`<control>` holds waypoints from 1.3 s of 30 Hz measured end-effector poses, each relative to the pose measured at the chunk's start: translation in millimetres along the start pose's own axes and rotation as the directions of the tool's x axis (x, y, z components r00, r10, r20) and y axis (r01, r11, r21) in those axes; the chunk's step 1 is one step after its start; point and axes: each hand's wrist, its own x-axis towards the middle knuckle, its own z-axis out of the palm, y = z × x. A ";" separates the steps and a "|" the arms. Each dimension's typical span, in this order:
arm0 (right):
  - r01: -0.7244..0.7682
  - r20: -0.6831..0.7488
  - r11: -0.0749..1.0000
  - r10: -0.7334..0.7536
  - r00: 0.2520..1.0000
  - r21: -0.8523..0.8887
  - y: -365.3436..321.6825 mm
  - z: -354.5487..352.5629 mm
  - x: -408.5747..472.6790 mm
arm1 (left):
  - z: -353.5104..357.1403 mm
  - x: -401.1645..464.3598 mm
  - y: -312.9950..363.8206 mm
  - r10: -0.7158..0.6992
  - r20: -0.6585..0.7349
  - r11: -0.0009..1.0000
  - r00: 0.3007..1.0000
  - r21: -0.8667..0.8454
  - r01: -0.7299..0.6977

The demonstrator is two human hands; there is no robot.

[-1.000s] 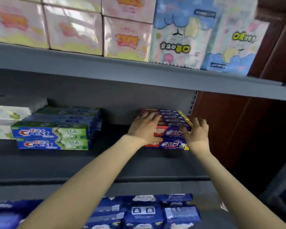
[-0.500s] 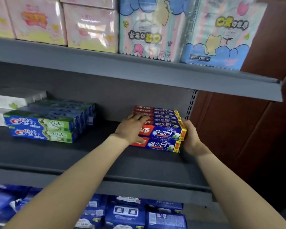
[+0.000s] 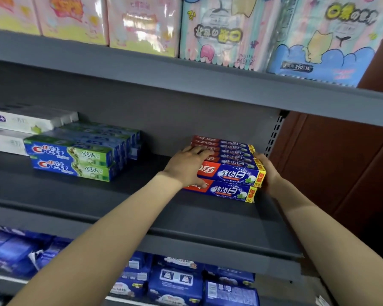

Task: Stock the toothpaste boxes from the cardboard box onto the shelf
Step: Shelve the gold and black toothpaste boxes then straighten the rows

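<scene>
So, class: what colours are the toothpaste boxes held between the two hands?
Red and blue, with yellow end tags; head view shows it.

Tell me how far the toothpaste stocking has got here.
Done: red-and-blue toothpaste boxes sit stacked on the middle shelf. In hand: left hand and right hand press the stack's two ends. Left: unclear, since the cardboard box is out of view.
</scene>
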 end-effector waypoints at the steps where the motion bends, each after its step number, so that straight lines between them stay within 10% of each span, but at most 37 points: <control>1: -0.007 0.010 1.000 0.007 1.000 0.023 1.6 1.2 0.2 | 0.0 0.2 -0.7 0.000 0.002 1.000 1.000 0.001 0.000; 26: -0.072 0.091 0.989 0.060 0.994 0.132 13.9 143.5 -7.1 | -33.5 -50.6 -107.7 -0.080 -0.074 0.936 0.994 0.338 0.101; 39: -0.051 0.012 0.975 0.049 0.999 0.215 13.5 181.5 -17.9 | -43.7 -68.0 -150.4 -0.033 -0.014 0.987 0.999 0.159 0.035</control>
